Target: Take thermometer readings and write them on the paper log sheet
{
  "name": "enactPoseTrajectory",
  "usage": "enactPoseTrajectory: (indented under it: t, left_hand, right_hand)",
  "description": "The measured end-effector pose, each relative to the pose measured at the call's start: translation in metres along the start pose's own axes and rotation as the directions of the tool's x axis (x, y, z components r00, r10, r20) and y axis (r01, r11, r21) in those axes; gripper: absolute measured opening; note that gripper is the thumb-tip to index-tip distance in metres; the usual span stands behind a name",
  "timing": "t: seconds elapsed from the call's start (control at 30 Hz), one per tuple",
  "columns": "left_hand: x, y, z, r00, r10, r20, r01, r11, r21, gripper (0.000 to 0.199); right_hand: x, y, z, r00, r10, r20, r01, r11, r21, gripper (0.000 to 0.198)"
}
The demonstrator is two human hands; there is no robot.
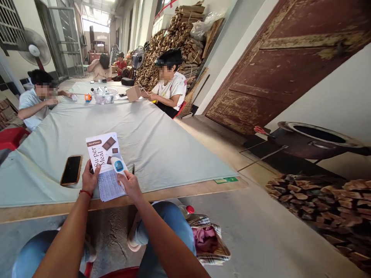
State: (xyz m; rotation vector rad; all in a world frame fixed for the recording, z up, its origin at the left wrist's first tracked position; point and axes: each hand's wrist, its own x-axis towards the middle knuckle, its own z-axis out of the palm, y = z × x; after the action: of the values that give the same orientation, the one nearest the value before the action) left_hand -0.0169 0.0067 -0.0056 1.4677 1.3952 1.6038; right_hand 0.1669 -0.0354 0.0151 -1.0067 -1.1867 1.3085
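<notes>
My left hand (90, 177) grips the lower left edge of a white printed packet (98, 144) marked "NutriMotion Su-per Meal", thumb on top. Whether it is a box or a booklet I cannot tell. In my right hand (130, 184) is a white handheld device with a blue screen, like an infrared thermometer (118, 166), its head over the packet's right edge. Handwritten sheets (108, 187) lie below the packet at the table's front edge. A dark pen (133, 169) rests just right of my right hand, and a black-screened phone (71, 170) lies to the left.
A pale cloth covers the long table (139, 131). Farther back stand a clear plastic basket (104, 97) of bottles and an orange tape roll (87, 97). People sit along both sides; one holds a cardboard piece (133, 94). A checked bag (213, 241) stands by my right leg.
</notes>
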Motion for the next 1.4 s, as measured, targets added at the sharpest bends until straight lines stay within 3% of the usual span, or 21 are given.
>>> enactPoseTrajectory:
  t: [0.17,0.93,1.13,1.4]
  left_hand:
    - [0.004,0.001,-0.002,1.000,-0.010,0.017,0.009,1.000,0.029,0.058]
    - [0.008,-0.001,-0.006,0.999,-0.002,0.041,-0.002,0.995,0.103,0.058]
    - [0.008,-0.004,-0.006,0.999,0.013,0.032,-0.016,0.994,0.108,0.057]
    - [0.010,0.002,-0.006,1.000,0.007,0.000,-0.007,0.991,0.132,0.056]
  right_hand:
    - [0.010,0.012,0.028,0.998,0.020,-0.062,-0.013,0.994,0.108,0.039]
    - [0.010,0.000,0.028,0.998,0.061,-0.015,-0.059,0.988,0.146,0.045]
    - [-0.008,-0.017,0.014,0.999,-0.016,-0.049,0.021,0.994,0.107,0.037]
    - [-0.033,-0.042,-0.029,0.978,-0.074,-0.197,0.081,0.996,0.026,0.040]
